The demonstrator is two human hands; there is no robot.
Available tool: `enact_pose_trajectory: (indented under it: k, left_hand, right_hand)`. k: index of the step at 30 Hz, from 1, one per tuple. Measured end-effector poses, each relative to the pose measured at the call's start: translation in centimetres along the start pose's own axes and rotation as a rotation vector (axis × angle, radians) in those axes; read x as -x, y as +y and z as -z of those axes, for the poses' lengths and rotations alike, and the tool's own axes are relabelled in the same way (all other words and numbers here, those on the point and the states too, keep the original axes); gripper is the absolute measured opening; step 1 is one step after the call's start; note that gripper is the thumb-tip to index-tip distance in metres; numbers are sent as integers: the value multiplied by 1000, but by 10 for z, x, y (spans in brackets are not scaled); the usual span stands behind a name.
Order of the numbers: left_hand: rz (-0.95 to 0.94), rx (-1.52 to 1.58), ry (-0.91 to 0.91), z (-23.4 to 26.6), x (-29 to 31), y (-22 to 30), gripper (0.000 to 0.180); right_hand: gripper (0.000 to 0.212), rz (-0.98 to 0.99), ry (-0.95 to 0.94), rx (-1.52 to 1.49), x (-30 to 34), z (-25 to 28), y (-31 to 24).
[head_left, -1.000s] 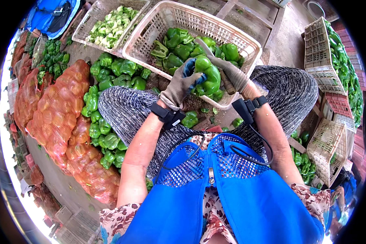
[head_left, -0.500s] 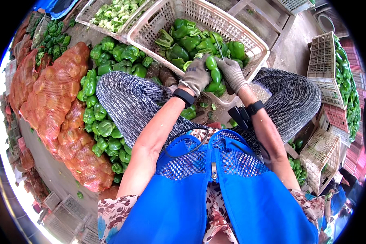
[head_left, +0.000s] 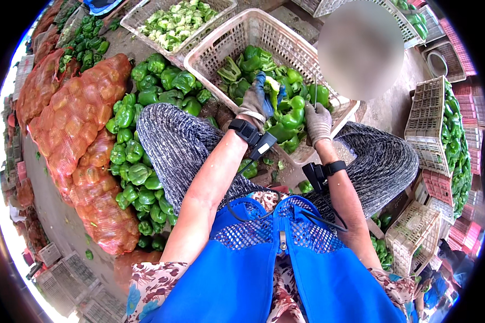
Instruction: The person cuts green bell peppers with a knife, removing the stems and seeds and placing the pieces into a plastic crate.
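Observation:
My left hand [head_left: 255, 101], in a grey glove with a blue palm, is turned palm inward and closed on a pale green pepper core [head_left: 273, 91]. My right hand [head_left: 318, 123], also gloved, grips a thin knife [head_left: 316, 95] whose narrow blade points away from me; its handle is hidden in the fist. Between the hands, a green bell pepper [head_left: 293, 114] lies by my right fingers, on top of other peppers. Both hands are over the near side of a white plastic crate [head_left: 229, 39] holding whole and opened green peppers [head_left: 248, 62].
A second crate [head_left: 180, 49] with pale green cores stands at the far left. Loose bell peppers [head_left: 140, 172] are piled beside my left knee, next to red mesh sacks [head_left: 81, 118]. Pepper-filled crates [head_left: 427, 126] stand at the right. A blurred round patch covers the upper right.
My hands have moved apart; the left one has turned and now has a pale core. The green pepper that was between them now lies by my right hand. The view has shifted somewhat.

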State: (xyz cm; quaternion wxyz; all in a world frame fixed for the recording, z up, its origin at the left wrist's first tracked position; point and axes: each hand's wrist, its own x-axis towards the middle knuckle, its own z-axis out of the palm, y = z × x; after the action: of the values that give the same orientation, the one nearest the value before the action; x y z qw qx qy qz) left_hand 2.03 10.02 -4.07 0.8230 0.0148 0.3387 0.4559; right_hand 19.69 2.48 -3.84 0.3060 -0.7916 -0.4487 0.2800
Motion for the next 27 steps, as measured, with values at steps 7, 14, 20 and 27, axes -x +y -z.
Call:
enact_pose_trajectory:
  k: [7,14,20,27]
  left_hand:
    - [-174,-185,362,7,-6,-49,34]
    - [-565,-318,176,9,-1,-89,24]
    - [-764,-1181,89,3,27,-60,30]
    - [104,-458,304,-19,38,-48,35]
  right_hand:
    - [35,228,-145,-160,27,4,-53]
    - [20,77,-182,-244,22,-6,-39]
    - [15,-128,-210,-664,18,11,-49]
    - [14,37,-178,-654,27,18,-60]
